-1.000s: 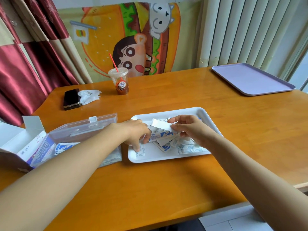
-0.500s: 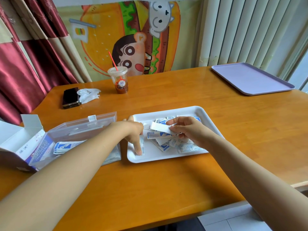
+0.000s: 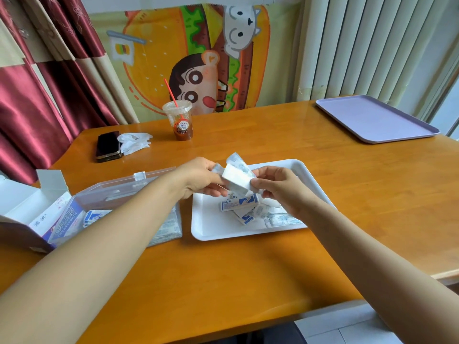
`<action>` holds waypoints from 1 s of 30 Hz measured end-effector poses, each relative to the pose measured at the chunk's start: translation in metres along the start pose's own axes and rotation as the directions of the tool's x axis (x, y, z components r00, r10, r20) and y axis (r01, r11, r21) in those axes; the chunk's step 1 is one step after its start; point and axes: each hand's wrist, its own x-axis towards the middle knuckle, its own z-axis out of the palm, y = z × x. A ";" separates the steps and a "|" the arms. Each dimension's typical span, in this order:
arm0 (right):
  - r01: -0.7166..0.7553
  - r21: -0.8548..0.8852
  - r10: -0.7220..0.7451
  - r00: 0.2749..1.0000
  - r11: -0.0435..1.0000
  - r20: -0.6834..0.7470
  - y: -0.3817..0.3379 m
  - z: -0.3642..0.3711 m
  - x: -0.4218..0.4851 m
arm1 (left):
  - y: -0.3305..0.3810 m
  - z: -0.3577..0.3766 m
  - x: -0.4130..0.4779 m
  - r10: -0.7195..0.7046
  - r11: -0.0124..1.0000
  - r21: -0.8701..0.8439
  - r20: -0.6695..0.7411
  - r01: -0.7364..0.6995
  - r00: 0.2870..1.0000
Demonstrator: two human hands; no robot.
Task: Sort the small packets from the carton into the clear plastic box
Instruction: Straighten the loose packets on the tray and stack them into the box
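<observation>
Your left hand [image 3: 198, 181] and right hand [image 3: 282, 192] meet just above the middle of the frame, raised over the upper left part of the white tray [image 3: 248, 235]. Between them they hold a bunch of packets [image 3: 237, 178], fanned and tilted and clear of the tray. The left fingers [image 3: 214, 193] are curled under the bunch with the thumb on top, pinching its left end. The right fingers [image 3: 270, 173] are curled round its right end, also pinching it. How many packets are in the bunch you cannot tell. Below the hands, loose packets [image 3: 239, 206] with blue and white print lie in an overlapping heap on the tray, mostly toward its right half. The clear plastic box [image 3: 116, 192] sits just left of the tray, partly hidden by your left forearm, and a few packets inside it [image 3: 95, 216] show through the wall. The carton [image 3: 37, 214] lies at the left edge of the frame with its flap open, right against the box. The counter [image 3: 223, 281] is orange wood. Toward the upper left a dark phone [image 3: 107, 146] lies beside a crumpled tissue [image 3: 134, 142]. A plastic cup [image 3: 180, 122] with a red straw stands above the centre, and a purple tray [image 3: 372, 120] lies at the upper right, well apart from the rest.
</observation>
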 end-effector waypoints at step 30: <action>0.113 -0.394 -0.072 0.991 0.912 0.117 0.006 0.005 -0.021 | -0.038 0.045 -0.036 -0.027 0.788 -0.614 -0.110 -0.047 0.994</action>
